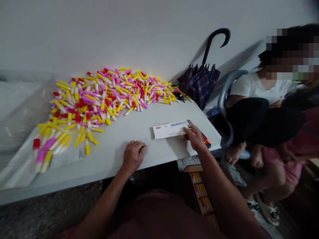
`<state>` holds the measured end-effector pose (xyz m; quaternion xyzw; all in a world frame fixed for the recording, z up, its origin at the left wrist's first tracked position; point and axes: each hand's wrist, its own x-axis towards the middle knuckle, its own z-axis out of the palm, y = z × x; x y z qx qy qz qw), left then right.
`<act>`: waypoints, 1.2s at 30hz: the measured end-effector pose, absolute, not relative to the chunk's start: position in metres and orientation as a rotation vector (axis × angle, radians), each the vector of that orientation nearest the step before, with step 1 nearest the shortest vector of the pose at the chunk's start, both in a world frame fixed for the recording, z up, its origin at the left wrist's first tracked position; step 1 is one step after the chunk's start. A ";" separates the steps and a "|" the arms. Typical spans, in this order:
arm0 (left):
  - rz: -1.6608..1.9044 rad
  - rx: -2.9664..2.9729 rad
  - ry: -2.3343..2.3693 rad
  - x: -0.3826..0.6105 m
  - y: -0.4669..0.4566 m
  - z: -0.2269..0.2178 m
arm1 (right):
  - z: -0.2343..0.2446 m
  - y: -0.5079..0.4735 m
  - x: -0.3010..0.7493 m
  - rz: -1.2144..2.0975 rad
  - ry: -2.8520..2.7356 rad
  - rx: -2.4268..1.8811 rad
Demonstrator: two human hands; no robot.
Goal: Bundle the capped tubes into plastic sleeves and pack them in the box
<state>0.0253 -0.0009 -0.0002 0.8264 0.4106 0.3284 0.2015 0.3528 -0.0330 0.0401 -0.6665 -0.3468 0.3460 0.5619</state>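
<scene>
Where right hand (193, 136) grips, the box (166, 130) is hidden.

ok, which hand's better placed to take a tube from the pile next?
Left, probably: the left hand is nearer the tube pile and shows nothing in its grasp, while the right hand is occupied holding the white box.
</scene>
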 end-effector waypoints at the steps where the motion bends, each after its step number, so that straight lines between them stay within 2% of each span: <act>1: 0.927 2.327 1.151 0.025 -0.001 -0.001 | 0.037 -0.044 0.350 0.797 -0.744 -1.530; 11: 0.965 2.627 1.185 0.030 -0.007 0.003 | 0.036 -0.101 0.309 0.677 -0.618 -1.472; 36: 0.877 2.645 1.257 0.033 -0.010 0.007 | 0.043 -0.118 0.296 0.786 -0.642 -1.526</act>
